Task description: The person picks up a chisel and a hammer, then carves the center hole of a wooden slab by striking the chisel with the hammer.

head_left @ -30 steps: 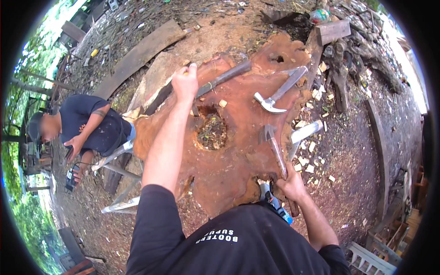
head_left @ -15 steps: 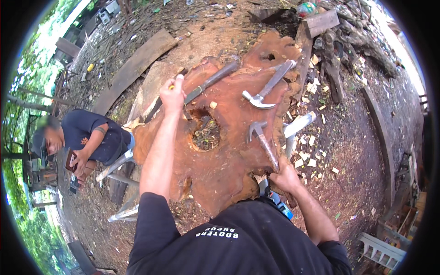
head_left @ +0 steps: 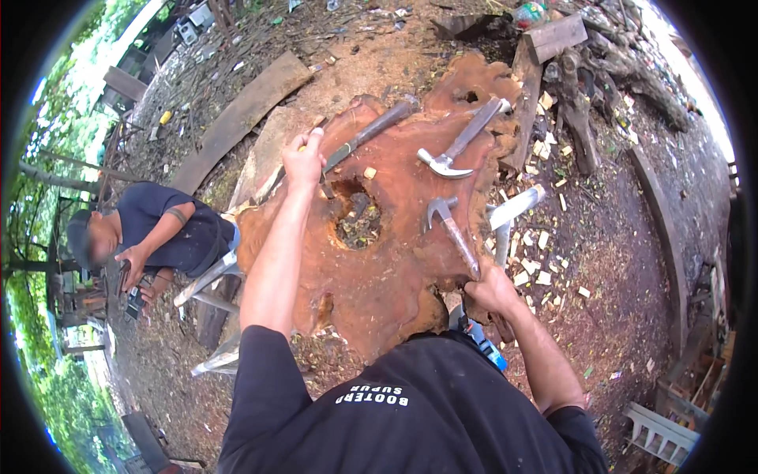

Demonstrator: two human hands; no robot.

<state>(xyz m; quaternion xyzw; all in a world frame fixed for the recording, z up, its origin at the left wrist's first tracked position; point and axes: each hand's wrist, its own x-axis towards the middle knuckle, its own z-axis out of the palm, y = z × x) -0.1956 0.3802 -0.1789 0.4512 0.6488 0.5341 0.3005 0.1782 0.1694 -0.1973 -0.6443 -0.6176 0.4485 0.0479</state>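
Note:
My right hand point(head_left: 491, 289) grips the handle end of a claw hammer point(head_left: 456, 235) at the near right of a reddish-brown wooden slab point(head_left: 379, 288). The hammer's head points away from me, over the slab. My left hand point(head_left: 303, 162) is closed above the slab's far left edge. A bit of yellow shows at its fingers, but what it holds is mostly hidden. Just right of it lies a long tool with a dark handle point(head_left: 383, 125) and a flat metal part. A second claw hammer point(head_left: 466, 142) lies at the far right of the slab.
An irregular hole point(head_left: 357, 217) opens through the slab, with a small wood chip point(head_left: 370, 172) near it. Pale metal legs point(head_left: 517, 207) stick out from beneath. Chips litter the ground at right. Another person point(head_left: 170, 229) stands at left with small objects in hand. A plank point(head_left: 241, 118) lies beyond.
The whole view has shifted slightly. Both my hands keep nearly the same places, the right still on the hammer. At left the other person's head and hands have moved a little.

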